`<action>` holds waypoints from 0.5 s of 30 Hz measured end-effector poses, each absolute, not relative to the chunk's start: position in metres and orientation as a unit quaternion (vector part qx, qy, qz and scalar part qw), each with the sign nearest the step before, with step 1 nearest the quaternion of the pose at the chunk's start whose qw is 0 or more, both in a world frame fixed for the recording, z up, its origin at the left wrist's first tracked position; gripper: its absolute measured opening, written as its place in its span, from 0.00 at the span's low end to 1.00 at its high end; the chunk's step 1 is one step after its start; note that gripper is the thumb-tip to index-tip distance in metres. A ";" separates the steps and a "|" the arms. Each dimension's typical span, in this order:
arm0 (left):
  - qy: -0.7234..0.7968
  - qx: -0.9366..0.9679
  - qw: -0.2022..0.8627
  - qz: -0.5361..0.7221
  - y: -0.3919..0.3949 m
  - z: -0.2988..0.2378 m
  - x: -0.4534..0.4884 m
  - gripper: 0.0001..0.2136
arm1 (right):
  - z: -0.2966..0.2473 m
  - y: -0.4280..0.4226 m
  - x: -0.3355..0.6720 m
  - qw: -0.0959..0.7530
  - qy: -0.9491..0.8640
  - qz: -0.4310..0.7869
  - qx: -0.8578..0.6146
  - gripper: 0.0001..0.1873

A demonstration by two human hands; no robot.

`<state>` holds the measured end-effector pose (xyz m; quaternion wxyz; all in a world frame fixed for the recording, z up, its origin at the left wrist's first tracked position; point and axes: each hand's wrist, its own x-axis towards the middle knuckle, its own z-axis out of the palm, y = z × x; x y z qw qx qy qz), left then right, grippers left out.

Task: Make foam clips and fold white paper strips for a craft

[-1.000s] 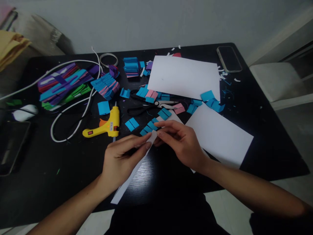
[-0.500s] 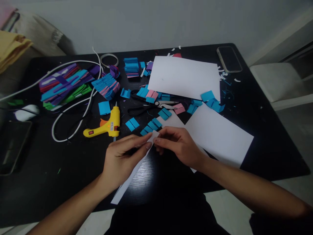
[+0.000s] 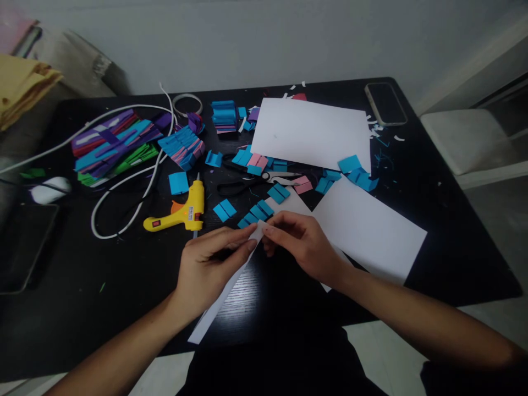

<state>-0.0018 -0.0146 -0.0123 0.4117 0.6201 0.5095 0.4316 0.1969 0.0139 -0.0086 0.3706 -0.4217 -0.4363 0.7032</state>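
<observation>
A long, narrow white paper strip [image 3: 218,305] slants over the near edge of the black table, its far end between my two hands. My left hand [image 3: 210,261] pinches the strip near that end with thumb and fingers. At the very tip, my right hand [image 3: 301,239] closes thumb and forefinger on the paper; its other fingers are curled under and partly hidden. Just beyond the fingertips lie small folded blue paper pieces [image 3: 259,211]. White sheets [image 3: 367,225] rest on the table to the right, one partly beneath my right forearm.
A yellow glue gun [image 3: 185,212] lies left of the hands. Black-handled scissors [image 3: 247,184] sit among blue and pink pieces. Bundled coloured strips [image 3: 119,140], a white cable [image 3: 94,212], a tape ring [image 3: 187,104], a white mouse [image 3: 50,190] and a phone [image 3: 385,103] are around the table.
The view has shifted slightly. Both hands keep nearly the same pose on the strip, with the right fingertips moved very slightly at its tip.
</observation>
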 end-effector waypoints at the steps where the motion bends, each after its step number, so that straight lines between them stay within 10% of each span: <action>1: 0.509 0.615 0.418 0.434 -0.015 -0.013 -0.002 0.14 | -0.008 0.014 0.196 0.376 -0.439 0.698 -0.423 0.14; 15: 0.497 0.573 0.484 0.436 -0.012 -0.011 0.001 0.14 | -0.009 0.011 0.194 0.344 -0.470 0.693 -0.425 0.13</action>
